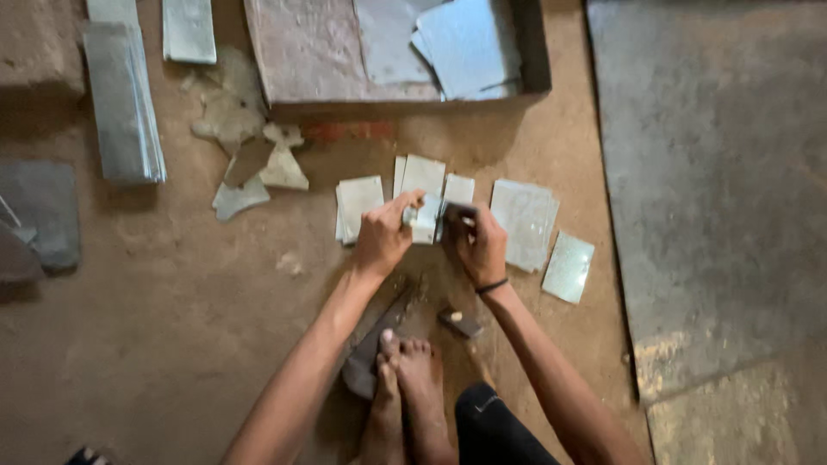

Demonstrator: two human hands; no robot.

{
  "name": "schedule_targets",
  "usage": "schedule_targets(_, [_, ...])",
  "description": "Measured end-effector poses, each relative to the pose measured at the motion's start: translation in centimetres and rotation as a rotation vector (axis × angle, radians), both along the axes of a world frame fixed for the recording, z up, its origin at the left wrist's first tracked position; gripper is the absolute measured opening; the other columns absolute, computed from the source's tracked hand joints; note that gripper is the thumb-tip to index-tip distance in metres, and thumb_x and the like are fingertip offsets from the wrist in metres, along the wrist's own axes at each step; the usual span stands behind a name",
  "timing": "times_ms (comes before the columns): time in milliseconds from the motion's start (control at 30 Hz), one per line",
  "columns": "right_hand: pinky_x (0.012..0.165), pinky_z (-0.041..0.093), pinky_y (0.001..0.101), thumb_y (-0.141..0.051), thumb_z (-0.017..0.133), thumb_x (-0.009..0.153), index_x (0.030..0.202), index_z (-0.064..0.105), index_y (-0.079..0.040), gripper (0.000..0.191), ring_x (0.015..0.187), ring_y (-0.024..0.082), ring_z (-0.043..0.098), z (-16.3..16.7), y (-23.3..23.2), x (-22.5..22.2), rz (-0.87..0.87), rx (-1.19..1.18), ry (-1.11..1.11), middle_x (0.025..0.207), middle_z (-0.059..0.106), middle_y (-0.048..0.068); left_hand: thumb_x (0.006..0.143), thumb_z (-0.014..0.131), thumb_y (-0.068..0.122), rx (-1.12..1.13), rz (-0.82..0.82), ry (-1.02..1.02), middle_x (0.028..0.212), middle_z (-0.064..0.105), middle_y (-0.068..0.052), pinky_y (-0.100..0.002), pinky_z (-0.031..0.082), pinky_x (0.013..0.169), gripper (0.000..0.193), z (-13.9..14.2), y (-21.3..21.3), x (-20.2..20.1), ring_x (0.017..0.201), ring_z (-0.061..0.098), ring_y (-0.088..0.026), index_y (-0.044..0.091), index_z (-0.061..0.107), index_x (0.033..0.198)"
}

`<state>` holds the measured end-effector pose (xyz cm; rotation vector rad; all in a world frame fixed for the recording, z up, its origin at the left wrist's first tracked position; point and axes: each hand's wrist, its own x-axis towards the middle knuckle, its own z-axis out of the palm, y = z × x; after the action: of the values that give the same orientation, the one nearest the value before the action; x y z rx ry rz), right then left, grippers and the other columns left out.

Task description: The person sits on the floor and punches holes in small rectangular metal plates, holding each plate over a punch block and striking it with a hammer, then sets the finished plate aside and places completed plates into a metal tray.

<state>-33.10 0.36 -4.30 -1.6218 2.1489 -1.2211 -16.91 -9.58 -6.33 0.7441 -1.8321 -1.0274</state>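
Our left hand (pixel 382 238) and right hand (pixel 482 247) both squeeze small metal piece (pixel 425 217) above metal squares (pixel 524 222) on floor (pixel 172 327).

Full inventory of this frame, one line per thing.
Small sheet: one, pale grey, held between both hands.
Cut squares: several stacks plus one loose piece, pale grey-green, on the floor beyond the hands.
Scraps: several, pale, irregular, floor upper left.
Long strips: one stack, grey, far left.
Tray: one, dark, shallow, top centre, holding grey sheets.
Large sheet: one, grey, right side of the floor.
Dark tool: one, grey, under the feet.
Feet: two, bare, bottom centre.
Left hand: gripping the small sheet.
Right hand: black wristband, gripping the small sheet's other side.
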Motion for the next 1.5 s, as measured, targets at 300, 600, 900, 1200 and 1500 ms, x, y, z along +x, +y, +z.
schedule_targets(300, [0.07, 0.058, 0.0352, 0.005, 0.067, 0.095, 0.108, 0.064, -0.003, 0.015, 0.088, 0.033, 0.068, 1.6, -1.6, 1.2, 0.039, -0.025, 0.133, 0.1, 0.066, 0.016, 0.083, 0.068, -0.01, -0.06, 0.0, -0.023, 0.1, 0.072, -0.017, -0.04, 0.059, 0.077, 0.041, -0.6, -2.5, 1.1, 0.094, 0.074, -0.034, 0.008, 0.064, 0.119])
schedule_targets(600, [0.073, 0.063, 0.0333, 0.003, 0.068, 0.092, 0.112, 0.062, -0.001, 0.021, 0.088, 0.02, 0.071, 0.8, -3.2, 1.1, -0.051, 0.046, -0.269, 0.097, 0.07, 0.009, 0.086, 0.075, -0.003, -0.011, -0.002, -0.077, 0.092, 0.072, -0.018, -0.044, 0.056, 0.071, 0.027, 3.4, -5.6, 0.9, 0.087, 0.072, -0.037, 0.003, 0.063, 0.109])
schedule_targets(900, [0.089, 0.061, 0.0379, -0.011, 0.073, 0.096, 0.119, 0.062, -0.003, 0.027, 0.099, 0.019, 0.07, 2.4, -0.2, 4.6, -0.133, -0.089, -1.246, 0.11, 0.07, 0.007, 0.078, 0.082, 0.01, 0.659, 0.151, 0.092, 0.093, 0.073, -0.004, -0.034, 0.06, 0.068, 0.032, 8.5, 0.1, 2.2, 0.078, 0.073, -0.016, 0.006, 0.054, 0.091])
schedule_targets(1200, [0.086, 0.059, 0.0294, -0.001, 0.078, 0.089, 0.121, 0.066, -0.005, 0.035, 0.096, 0.014, 0.072, 5.0, 0.4, 0.5, 0.006, -0.082, -0.657, 0.101, 0.073, 0.003, 0.091, 0.074, 0.005, 0.286, 0.095, -0.069, 0.089, 0.078, -0.011, -0.04, 0.051, 0.058, 0.015, 6.2, -0.2, 3.7, 0.068, 0.073, -0.025, 0.007, 0.061, 0.1])
schedule_targets(1500, [0.069, 0.056, 0.0274, -0.001, 0.074, 0.09, 0.099, 0.073, -0.003, 0.009, 0.08, 0.015, 0.071, 1.5, -0.1, -1.9, 0.042, -0.017, 0.003, 0.09, 0.072, 0.009, 0.082, 0.064, -0.008, 0.031, -0.007, -0.23, 0.083, 0.068, -0.021, -0.053, 0.051, 0.07, 0.029, 1.4, -2.3, 0.5, 0.084, 0.068, -0.043, 0.008, 0.06, 0.106])
